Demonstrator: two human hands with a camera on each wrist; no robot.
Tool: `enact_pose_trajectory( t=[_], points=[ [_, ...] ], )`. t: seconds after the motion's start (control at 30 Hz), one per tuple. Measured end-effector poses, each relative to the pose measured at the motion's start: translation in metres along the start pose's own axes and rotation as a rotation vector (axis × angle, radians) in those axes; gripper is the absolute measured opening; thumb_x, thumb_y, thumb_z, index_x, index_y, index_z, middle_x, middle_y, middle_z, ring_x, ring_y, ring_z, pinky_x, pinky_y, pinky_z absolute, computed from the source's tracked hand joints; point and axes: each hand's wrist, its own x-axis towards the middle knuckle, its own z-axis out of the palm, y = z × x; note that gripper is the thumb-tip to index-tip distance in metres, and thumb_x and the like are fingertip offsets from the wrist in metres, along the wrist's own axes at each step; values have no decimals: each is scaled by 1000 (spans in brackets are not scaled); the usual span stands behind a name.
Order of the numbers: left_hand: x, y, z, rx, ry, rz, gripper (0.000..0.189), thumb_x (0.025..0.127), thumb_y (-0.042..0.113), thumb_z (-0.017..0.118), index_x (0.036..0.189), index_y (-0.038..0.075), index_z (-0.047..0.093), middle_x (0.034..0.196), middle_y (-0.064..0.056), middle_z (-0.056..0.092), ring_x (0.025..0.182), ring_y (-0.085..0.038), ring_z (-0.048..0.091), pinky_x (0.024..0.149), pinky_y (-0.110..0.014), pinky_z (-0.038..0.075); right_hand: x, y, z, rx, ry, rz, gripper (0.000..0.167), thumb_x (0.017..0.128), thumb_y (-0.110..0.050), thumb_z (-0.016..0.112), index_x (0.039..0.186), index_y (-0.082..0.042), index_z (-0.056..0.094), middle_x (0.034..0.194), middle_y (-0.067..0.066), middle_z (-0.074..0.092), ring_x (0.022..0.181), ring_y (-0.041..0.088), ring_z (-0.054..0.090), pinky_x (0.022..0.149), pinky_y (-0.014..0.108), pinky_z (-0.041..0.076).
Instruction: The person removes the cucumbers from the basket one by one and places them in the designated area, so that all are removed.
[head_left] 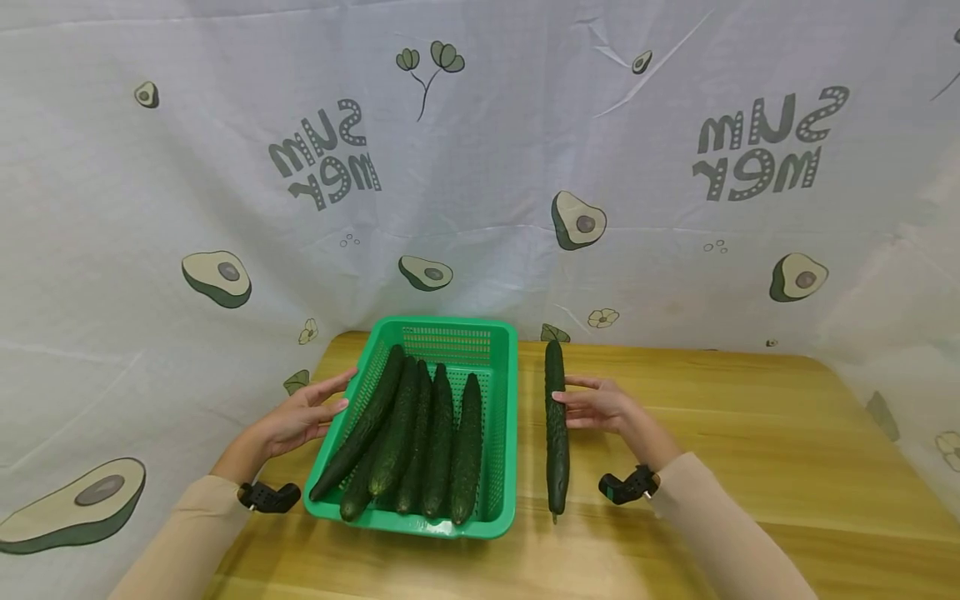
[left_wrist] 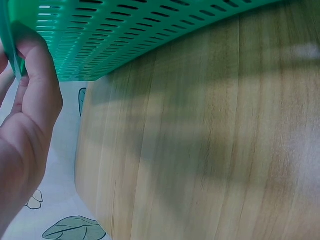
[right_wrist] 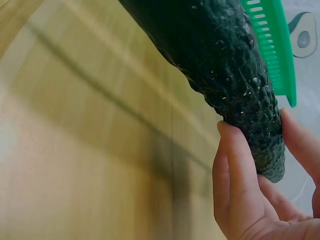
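Note:
A green plastic basket (head_left: 512,417) holds several dark green cucumbers (head_left: 467,450) lying lengthwise, side by side. My left hand (head_left: 303,414) is at the basket's left rim; in the left wrist view its fingers (left_wrist: 37,65) curl over that rim. To the right of the basket, my right hand (head_left: 596,406) pinches a single long cucumber (head_left: 557,450) between thumb and fingers, its length running away from me. Up close in the right wrist view, the bumpy skin of this cucumber (right_wrist: 240,85) shows, with fingertips pressed on both sides near one end.
Everything is on a wooden table (head_left: 750,467) with angled far corners. Behind and to the left hangs a white cloth (head_left: 480,167) printed with avocados and lettering. Each wrist wears a black strap device (head_left: 630,485).

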Motion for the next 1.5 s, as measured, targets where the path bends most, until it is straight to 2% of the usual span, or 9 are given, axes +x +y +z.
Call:
enact_pose_trajectory(
  t=[0.17,0.3,0.57,0.93,1.13,1.27,1.37,1.5],
  points=[
    [1,1,0,-18,0,2,70,107,15,50,162,13,6,165,-16,-13,129,-23,50,93,-39,52,2,4,5,14,-8,2,71,96,-5,67,154,5,27,98,15,68,87,25,68,73,37,59],
    [1,1,1,-29,-1,2,70,107,14,49,162,12,5,164,-16,-14,121,-18,56,91,-39,53,3,6,8,30,-10,13,71,95,-3,67,154,5,27,90,13,70,82,23,69,73,38,59],
    [1,1,1,-22,-3,1,70,107,14,49,162,13,6,164,-17,-14,124,-19,55,92,-39,53,6,12,11,-16,12,3,72,94,-3,69,153,6,29,91,14,70,82,23,70,74,40,59],
    [1,1,1,2,3,-10,71,107,17,50,162,14,6,165,-16,-13,140,-37,34,95,-40,51,10,20,10,-82,72,-1,74,90,-2,74,151,5,33,89,16,72,77,29,71,69,44,60],
    [0,2,2,-2,4,-13,72,107,18,51,162,13,6,164,-17,-13,132,-26,47,93,-40,52,10,23,11,-108,118,-4,73,88,-5,77,149,4,38,90,17,71,77,30,71,68,44,60],
    [0,1,2,-2,4,-7,71,107,17,50,162,13,6,164,-16,-13,129,-22,49,92,-39,53,9,25,14,-132,159,-27,75,86,-7,80,148,4,40,91,19,71,77,30,72,67,45,60],
    [0,1,1,3,7,-5,70,107,17,50,162,14,6,165,-16,-13,135,-28,43,92,-39,53,8,26,16,-145,189,-48,76,85,-8,82,147,5,41,93,23,70,77,31,72,65,44,60],
    [0,1,2,5,9,-9,70,107,17,50,162,15,7,165,-16,-13,143,-40,26,94,-39,52,7,27,18,-160,223,-65,77,83,-9,83,146,6,42,98,29,69,78,33,72,64,44,60]
  ],
)
